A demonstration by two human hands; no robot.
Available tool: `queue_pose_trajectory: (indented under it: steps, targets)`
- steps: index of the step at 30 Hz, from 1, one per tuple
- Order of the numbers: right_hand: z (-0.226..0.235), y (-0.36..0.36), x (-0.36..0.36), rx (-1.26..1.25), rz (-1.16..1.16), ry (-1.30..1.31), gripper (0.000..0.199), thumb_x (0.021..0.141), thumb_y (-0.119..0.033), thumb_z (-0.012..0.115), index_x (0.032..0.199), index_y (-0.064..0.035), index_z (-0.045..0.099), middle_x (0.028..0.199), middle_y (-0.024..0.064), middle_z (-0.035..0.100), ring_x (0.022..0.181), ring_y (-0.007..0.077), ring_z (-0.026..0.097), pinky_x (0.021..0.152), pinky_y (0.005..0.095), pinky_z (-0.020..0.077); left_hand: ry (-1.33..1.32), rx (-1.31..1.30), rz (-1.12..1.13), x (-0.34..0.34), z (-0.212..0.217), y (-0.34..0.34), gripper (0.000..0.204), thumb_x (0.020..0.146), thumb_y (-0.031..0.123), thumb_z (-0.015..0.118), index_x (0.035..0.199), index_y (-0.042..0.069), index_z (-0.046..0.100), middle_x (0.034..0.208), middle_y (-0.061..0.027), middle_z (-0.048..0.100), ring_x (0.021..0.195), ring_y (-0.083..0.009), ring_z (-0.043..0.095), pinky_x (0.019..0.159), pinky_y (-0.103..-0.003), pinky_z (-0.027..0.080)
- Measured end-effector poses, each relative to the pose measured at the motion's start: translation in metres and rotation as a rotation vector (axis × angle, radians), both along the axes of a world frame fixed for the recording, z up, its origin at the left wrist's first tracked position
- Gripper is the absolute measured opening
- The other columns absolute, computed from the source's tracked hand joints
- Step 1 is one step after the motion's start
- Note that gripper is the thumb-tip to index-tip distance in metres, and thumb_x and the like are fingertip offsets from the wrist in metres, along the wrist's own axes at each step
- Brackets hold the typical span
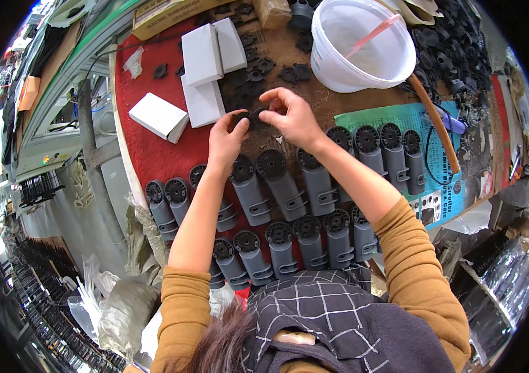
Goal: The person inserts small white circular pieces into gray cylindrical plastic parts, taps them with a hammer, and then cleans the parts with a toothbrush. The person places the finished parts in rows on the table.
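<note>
Both my hands are over the middle of the bench, fingertips close together. My left hand (227, 137) has thumb and index curled inward, with something small and dark at the tips. My right hand (290, 119) is also bent into a pinch, with dark bits at its fingertips. Against the dark background I cannot make out what either holds. Just beyond them lie several flat black lugged discs (264, 64). Under my forearms stand two rows of grey plastic tubes (283, 190), with round black ends facing up and clip-like loops on their sides.
White boxes (202, 56) lie left on red cloth (137, 127). A white bucket (364, 65) with a pink stick stands at the back right, beside piled black parts (441, 59). A brown handle (435, 124) crosses a blue-green printed sheet (448, 196) at the right.
</note>
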State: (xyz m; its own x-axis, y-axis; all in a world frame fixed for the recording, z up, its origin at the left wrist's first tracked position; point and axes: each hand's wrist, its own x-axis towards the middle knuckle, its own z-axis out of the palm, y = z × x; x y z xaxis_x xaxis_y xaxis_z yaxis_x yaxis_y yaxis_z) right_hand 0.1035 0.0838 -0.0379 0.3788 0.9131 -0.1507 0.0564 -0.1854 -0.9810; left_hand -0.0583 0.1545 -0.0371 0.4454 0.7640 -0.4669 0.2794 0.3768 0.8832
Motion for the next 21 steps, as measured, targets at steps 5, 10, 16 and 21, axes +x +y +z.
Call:
queue_pose_trajectory:
  steps: [5,10,16,21]
  targets:
    - [0.012,-0.009,-0.038,0.054,0.036,-0.264,0.022,0.077,-0.015,0.074,0.093,-0.0022,0.065,0.087,0.0127,0.063,0.079,0.0272,0.064,0.072,0.0354,0.0512,-0.539,-0.727,0.338,-0.009,-0.003,-0.022,0.038,0.104,0.035,0.035,0.112,0.006,0.058,0.109,-0.0073,0.06,0.104,-0.0236,0.058,0.095,-0.039,0.05]
    - [-0.004,0.022,-0.027,0.157,-0.066,-0.741,0.024,0.078,-0.016,0.071,0.099,-0.0042,0.068,0.092,0.0108,0.058,0.091,0.0269,0.059,0.078,0.0373,0.0482,-0.569,-0.743,0.548,-0.016,-0.007,-0.024,0.037,0.103,0.037,0.041,0.11,0.006,0.058,0.106,-0.01,0.059,0.1,-0.0253,0.057,0.093,-0.043,0.052]
    - [-0.031,0.062,-0.014,0.114,0.165,-1.072,0.033,0.077,-0.008,0.068,0.109,-0.007,0.063,0.099,0.0131,0.057,0.096,0.0331,0.055,0.084,0.0432,0.0449,-0.573,-0.707,0.612,-0.038,0.008,-0.026,0.036,0.102,0.038,0.042,0.113,0.007,0.057,0.105,-0.0101,0.058,0.097,-0.0258,0.056,0.093,-0.044,0.052]
    - [-0.032,0.075,-0.029,-0.008,0.205,-0.636,0.028,0.08,-0.009,0.067,0.106,-0.0015,0.061,0.099,0.0188,0.062,0.102,0.0372,0.057,0.088,0.0439,0.0459,-0.622,-0.717,0.68,-0.058,0.012,-0.036,0.036,0.102,0.038,0.043,0.115,0.006,0.057,0.106,-0.0099,0.057,0.097,-0.0253,0.056,0.093,-0.043,0.052]
